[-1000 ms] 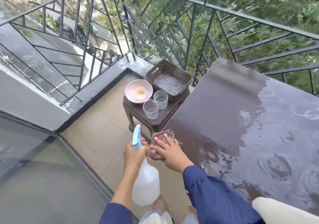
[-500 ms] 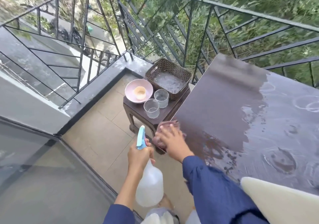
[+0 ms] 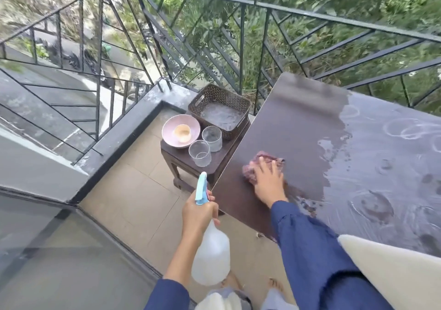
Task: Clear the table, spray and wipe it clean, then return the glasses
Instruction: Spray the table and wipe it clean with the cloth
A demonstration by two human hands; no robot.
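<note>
The dark brown table (image 3: 298, 123) is dry on its left part and wet with streaks and ring marks to the right. My right hand (image 3: 268, 181) presses a pinkish-brown cloth (image 3: 251, 167) flat on the table near its left front edge. My left hand (image 3: 198, 213) grips a white spray bottle (image 3: 211, 257) with a light blue trigger head, held over the floor beside the table. Two clear glasses (image 3: 200, 153) (image 3: 212, 138) stand on a small dark side table (image 3: 214, 164) to the left.
On the side table also sit a pink plate (image 3: 171, 124) holding a small beige cup (image 3: 182, 133) and a brown woven basket (image 3: 219, 109). Black metal railing (image 3: 241, 47) borders the balcony. A cream cushion (image 3: 393, 274) shows at bottom right. Tiled floor (image 3: 133, 190) lies left.
My right hand has slid the cloth from the table's left corner rightward onto the tabletop. The spray bottle has stayed in my left hand, roughly in place.
</note>
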